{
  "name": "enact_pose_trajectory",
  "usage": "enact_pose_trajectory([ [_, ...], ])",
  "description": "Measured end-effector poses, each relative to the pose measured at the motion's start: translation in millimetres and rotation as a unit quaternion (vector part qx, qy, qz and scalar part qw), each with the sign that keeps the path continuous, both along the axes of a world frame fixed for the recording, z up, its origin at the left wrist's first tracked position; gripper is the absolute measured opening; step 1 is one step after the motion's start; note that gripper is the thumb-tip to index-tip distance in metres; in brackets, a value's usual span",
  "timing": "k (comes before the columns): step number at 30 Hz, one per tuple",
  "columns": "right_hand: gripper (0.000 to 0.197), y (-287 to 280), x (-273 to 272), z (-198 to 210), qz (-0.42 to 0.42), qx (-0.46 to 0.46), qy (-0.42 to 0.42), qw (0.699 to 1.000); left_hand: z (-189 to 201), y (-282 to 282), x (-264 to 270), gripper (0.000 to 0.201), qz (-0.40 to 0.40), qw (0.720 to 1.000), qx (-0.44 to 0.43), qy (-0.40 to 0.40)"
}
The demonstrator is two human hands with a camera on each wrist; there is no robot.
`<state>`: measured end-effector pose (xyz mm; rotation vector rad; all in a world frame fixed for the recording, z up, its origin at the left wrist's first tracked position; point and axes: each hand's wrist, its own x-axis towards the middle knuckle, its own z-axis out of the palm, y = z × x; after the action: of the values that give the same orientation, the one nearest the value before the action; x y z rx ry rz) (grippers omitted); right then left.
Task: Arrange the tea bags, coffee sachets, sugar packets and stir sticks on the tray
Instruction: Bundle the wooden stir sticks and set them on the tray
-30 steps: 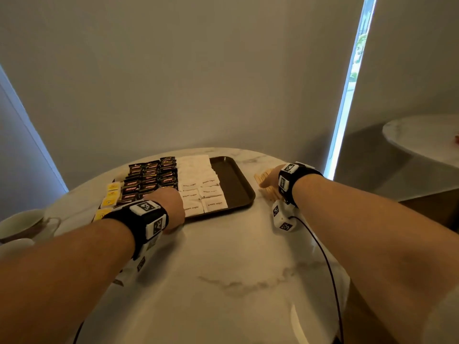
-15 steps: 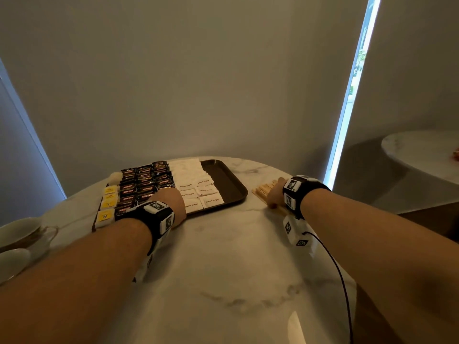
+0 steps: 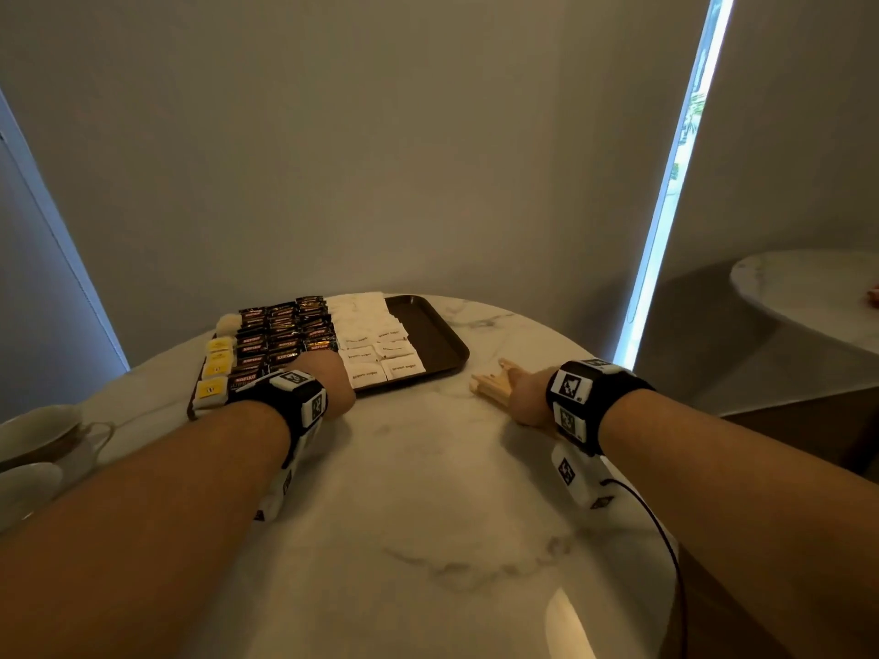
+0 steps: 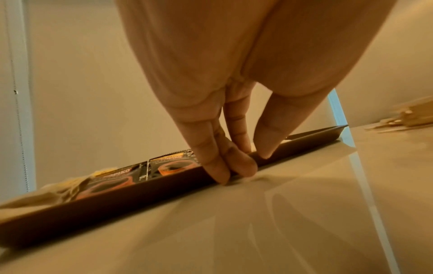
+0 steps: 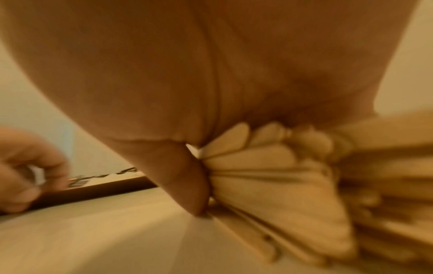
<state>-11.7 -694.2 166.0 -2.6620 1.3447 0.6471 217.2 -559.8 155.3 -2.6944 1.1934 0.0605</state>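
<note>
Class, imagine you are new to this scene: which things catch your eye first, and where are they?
The brown tray at the table's far left, packed with neat rows of coffee sachets and sugar packets. Right of it, the right hand covers loose wooden stir sticks.

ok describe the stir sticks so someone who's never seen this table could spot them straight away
On the round marble table, look just right of the brown tray. The stir sticks are a pale wooden bundle lying on the tabletop under the right hand, the only supplies off the tray and the only wooden ones.

Marble table (image 3: 428, 492): tray (image 3: 442, 335), stir sticks (image 3: 490, 385), cups (image 3: 33, 430).
</note>
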Motion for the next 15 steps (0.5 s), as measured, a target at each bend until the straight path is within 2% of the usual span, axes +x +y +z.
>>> enact_pose_trajectory([
  [3, 0.076, 25, -2, -3, 0.018, 0.024, 0.003, 1.0, 1, 2, -2, 0.031, 0.0, 1.0, 0.002, 0.005],
  [7, 0.085, 80, 2, -4, 0.109, 0.064, 0.003, 0.992, 7, 10, -5, 0.031, -0.018, 0.999, -0.015, 0.033],
  [12, 0.082, 147, 9, -8, 0.248, 0.08, 0.014, 0.965, 14, 37, -16, 0.024, -0.034, 0.995, -0.045, 0.083],
  [15, 0.082, 173, 8, -9, 0.3, 0.08, 0.012, 0.95, 13, 58, -20, 0.018, -0.044, 0.989, -0.05, 0.133],
])
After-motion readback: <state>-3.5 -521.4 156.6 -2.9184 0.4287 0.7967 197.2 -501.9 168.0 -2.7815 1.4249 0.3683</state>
